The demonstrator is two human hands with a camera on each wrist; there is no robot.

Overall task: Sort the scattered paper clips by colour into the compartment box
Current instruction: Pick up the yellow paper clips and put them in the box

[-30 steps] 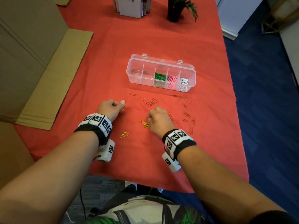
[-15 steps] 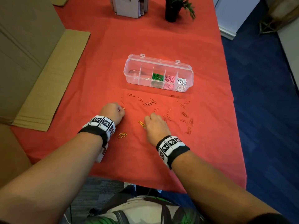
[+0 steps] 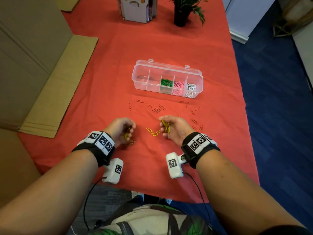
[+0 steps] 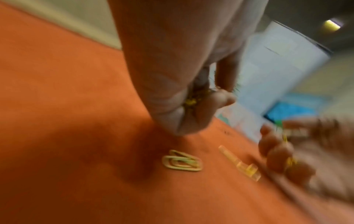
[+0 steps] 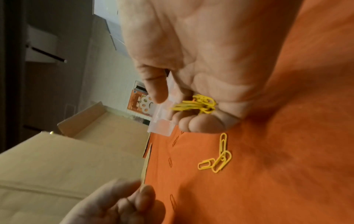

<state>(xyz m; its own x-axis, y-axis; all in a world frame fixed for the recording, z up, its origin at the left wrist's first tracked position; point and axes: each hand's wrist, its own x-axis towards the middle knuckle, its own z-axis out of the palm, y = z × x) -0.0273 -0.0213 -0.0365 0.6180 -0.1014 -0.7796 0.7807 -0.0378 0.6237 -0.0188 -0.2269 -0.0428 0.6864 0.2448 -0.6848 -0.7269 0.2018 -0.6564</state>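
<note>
A clear compartment box stands mid-table with green, pink and white clips in its three right cells; the two left cells look bare. My right hand is turned palm-up just above the cloth and holds a bunch of yellow clips in its curled fingers. My left hand is curled over more yellow clips. Three yellow clips lie between the hands, and a pair lies by the left hand. Several orange clips are scattered in front of the box.
The red cloth covers the table. Flat cardboard lies along the left edge. A paper holder and a potted plant stand at the far end. The table's right edge drops to blue carpet.
Both hands have lifted off the cloth and rolled inward; the right palm now faces up with yellow clips showing. Three yellow clips lie uncovered between the hands.
</note>
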